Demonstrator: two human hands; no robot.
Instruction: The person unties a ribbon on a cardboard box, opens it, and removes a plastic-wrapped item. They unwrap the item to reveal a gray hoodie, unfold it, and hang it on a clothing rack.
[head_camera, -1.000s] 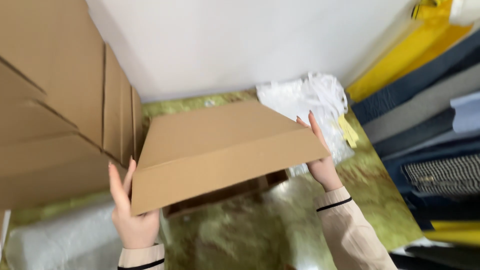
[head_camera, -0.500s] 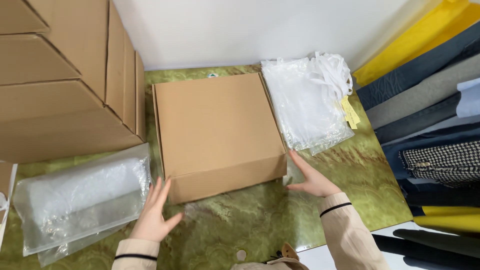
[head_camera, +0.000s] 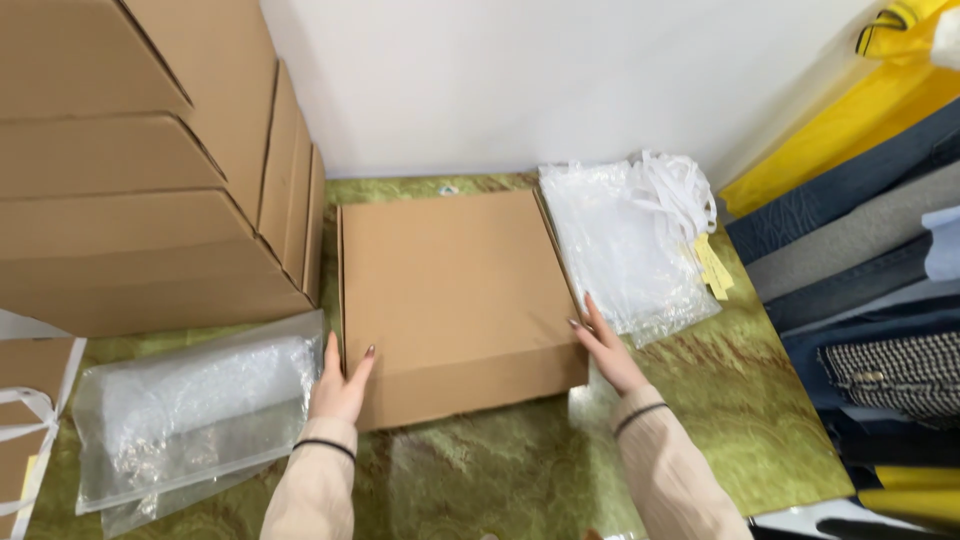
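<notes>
noting the flat cardboard box (head_camera: 455, 300) lying ahead between my open left hand (head_camera: 342, 385) and right hand (head_camera: 608, 352), both flat against its near corners, neither nearer.

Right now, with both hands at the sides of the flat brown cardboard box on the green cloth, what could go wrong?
1. The flat brown cardboard box lies close to the tall stack of cardboard boxes; a push by the right hand might knock it against the stack.
2. The left hand is beside the clear plastic bag, which could slide or catch under the box.
</notes>
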